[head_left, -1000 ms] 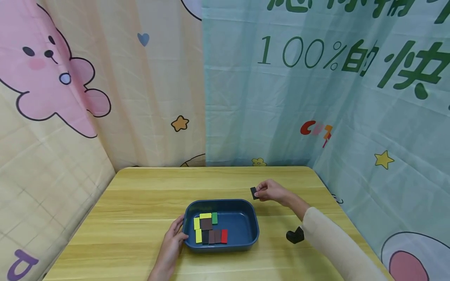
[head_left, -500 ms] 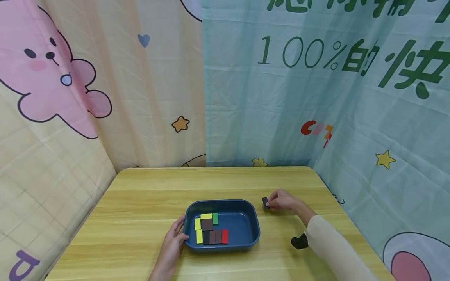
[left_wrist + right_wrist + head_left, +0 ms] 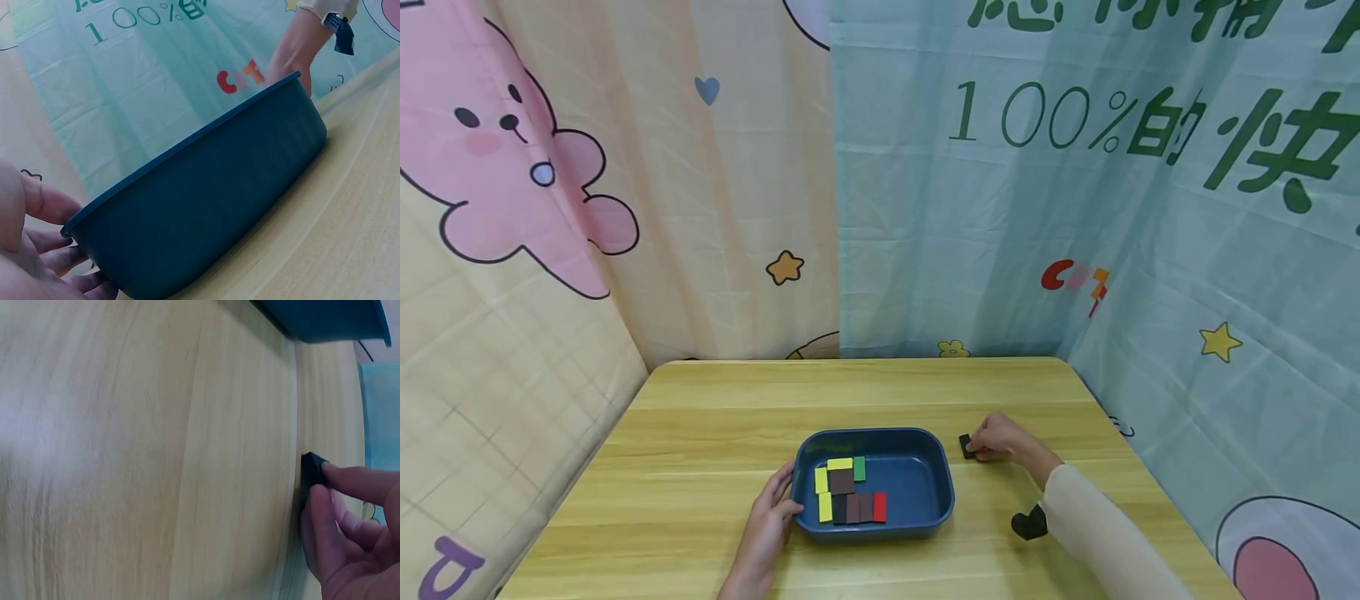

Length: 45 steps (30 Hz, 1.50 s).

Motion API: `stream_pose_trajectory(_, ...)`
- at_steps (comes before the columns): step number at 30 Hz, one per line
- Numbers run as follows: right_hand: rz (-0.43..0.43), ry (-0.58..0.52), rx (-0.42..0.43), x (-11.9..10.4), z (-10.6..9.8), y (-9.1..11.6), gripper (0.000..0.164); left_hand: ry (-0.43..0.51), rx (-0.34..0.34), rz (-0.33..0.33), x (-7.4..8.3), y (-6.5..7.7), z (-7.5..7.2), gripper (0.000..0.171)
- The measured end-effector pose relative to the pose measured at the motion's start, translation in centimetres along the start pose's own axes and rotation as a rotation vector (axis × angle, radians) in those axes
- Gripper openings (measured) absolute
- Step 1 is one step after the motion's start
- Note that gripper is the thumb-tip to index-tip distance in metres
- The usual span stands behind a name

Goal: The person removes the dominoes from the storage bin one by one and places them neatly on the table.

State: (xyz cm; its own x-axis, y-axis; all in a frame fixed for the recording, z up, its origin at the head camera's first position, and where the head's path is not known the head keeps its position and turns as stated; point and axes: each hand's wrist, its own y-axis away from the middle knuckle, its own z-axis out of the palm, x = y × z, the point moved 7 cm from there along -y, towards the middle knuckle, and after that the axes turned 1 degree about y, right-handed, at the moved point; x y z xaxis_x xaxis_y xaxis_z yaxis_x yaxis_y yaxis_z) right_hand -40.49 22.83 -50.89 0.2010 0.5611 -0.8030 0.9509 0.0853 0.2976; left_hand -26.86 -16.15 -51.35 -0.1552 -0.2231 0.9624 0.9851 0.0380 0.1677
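Note:
A dark blue tray [image 3: 917, 528] sits on the table, and my left hand [image 3: 766, 518] holds its left end. The thumb [image 3: 53, 203] lies at the rim while the other fingers spread along the outer wall. To the tray's right, my right hand [image 3: 1003, 439] pinches a small black block [image 3: 965, 447] between thumb and fingertips, low over the wood. In the right wrist view, the block [image 3: 312, 474] is partly covered by the fingers; whether it touches the table I cannot tell.
Inside the tray's left half lie yellow blocks [image 3: 825, 507], a green block [image 3: 860, 468], a red block [image 3: 880, 507], brown blocks [image 3: 841, 481] and a black block [image 3: 839, 508]. A black strap piece [image 3: 1028, 523] hangs by the right sleeve. Printed curtains enclose the wooden table [image 3: 700, 433].
My right hand has moved right and toward me with the black block, then slightly lower over the last half second. My left hand stays on the tray, whose contents look the same.

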Motion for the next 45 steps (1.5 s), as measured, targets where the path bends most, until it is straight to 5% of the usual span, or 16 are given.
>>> stream_pose_trajectory(12,0.040,0.093,0.155,0.1,-0.3,0.1,0.009,-0.002,0.008,-0.009,0.1,0.1,0.0,0.071)
stream_pose_trajectory(24,-0.135,0.057,0.045,-1.5,-0.9,1.2,0.014,-0.009,0.002,-0.017,0.1,0.0,-0.1,0.072)
stream_pose_trajectory(31,-0.169,-0.027,-0.039,-3.3,-0.3,0.9,0.027,0.003,0.001,-0.010,0.0,0.0,-0.1,0.071)
stream_pose_trajectory(45,-0.237,-0.006,-0.143,-8.8,1.9,1.4,0.027,-0.003,-0.011,-0.001,-0.1,0.1,-0.1,0.071)
